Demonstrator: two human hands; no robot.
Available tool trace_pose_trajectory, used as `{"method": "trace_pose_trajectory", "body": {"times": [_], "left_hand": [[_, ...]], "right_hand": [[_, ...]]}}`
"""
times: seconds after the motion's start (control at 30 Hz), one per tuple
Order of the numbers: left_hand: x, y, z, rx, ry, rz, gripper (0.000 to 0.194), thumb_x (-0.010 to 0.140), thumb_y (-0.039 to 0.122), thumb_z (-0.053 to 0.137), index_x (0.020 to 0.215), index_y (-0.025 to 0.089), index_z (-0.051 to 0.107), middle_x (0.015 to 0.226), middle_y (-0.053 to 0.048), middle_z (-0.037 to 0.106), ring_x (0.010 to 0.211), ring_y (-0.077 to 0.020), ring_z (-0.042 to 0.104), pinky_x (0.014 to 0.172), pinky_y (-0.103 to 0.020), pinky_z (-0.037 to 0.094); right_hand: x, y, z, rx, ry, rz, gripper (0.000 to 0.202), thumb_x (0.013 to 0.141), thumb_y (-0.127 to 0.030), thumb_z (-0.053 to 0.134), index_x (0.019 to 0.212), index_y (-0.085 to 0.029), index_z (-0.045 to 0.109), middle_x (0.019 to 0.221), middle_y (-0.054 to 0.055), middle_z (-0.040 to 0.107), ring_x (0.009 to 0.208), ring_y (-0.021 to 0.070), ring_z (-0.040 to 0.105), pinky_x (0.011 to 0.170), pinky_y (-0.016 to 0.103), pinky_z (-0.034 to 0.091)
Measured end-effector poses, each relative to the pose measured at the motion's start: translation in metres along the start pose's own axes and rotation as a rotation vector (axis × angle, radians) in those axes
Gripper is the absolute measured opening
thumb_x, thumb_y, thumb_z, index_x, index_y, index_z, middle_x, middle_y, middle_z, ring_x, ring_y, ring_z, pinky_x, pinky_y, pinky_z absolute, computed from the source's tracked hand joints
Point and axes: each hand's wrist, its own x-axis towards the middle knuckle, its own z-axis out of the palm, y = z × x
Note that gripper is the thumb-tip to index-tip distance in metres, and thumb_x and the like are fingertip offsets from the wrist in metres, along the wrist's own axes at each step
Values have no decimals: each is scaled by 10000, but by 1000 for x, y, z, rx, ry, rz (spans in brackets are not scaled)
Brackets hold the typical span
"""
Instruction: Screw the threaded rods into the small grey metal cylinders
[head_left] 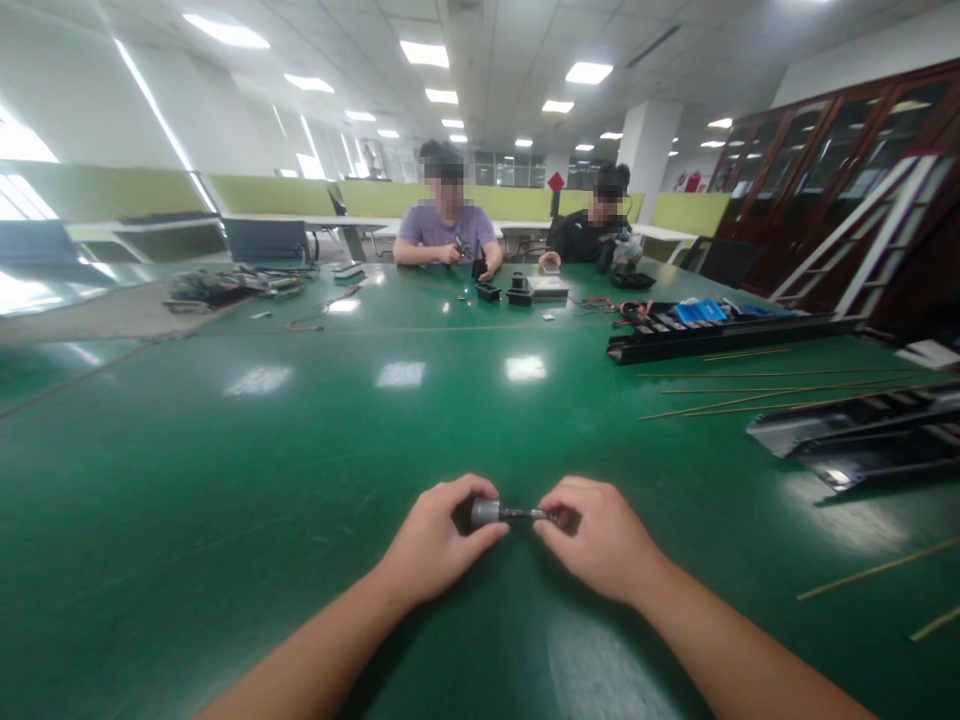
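Just above the green table (315, 450), my two hands hold one small part between them, a grey metal cylinder (486, 512) with a thin dark rod (517, 513) running out of its right side. My left hand (442, 530) is closed round the cylinder, thumb below and fingers above. The fingertips of my right hand (592, 530) pinch the far end of the rod, which they partly hide. The part lies level, pointing left to right. Its exact kind is too small to tell.
Long black metal channels (862, 430) and thin yellowish rods (720, 400) lie at right. Blue packets (701, 311) rest on another channel behind. Across the table sit two people (446, 225) handling parts beside small black boxes (519, 297). A cluttered heap (225, 285) lies far left.
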Motion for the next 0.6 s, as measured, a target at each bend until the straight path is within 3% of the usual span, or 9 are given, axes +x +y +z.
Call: {"method": "trace_pose_trajectory", "body": {"times": [0.23, 0.37, 0.5, 0.6], "left_hand": [[3, 0, -1, -76, 34, -72, 220, 802, 356, 707, 972, 221, 667, 912, 9, 693, 836, -184, 632, 764, -281, 449], [7, -4, -3, -208, 137, -190, 387, 821, 445, 670, 1130, 212, 679, 1033, -33, 712, 911, -211, 649, 822, -303, 480], [11, -8, -5, -447, 259, -341, 497, 789, 515, 676, 1127, 151, 687, 935, -65, 734, 805, -211, 666, 790, -316, 510], [10, -6, -11, -567, 326, -367, 578, 736, 515, 724, 1145, 119, 628, 1032, -103, 726, 889, -217, 687, 831, -305, 528]], "right_hand": [[1, -3, -3, -22, 46, 57, 84, 803, -253, 654, 770, -213, 720, 711, 7, 646, 643, 152, 566, 625, 261, 396], [3, 1, -2, 11, 49, 82, 91, 803, -267, 657, 786, -207, 724, 723, 12, 665, 651, 158, 575, 628, 263, 408], [5, 2, 2, 86, 16, 103, 113, 816, -277, 648, 821, -204, 734, 720, 12, 687, 652, 160, 593, 618, 259, 416], [4, 0, 4, 114, 4, 81, 118, 813, -279, 652, 827, -198, 737, 730, 16, 698, 647, 155, 600, 620, 255, 425]]}}
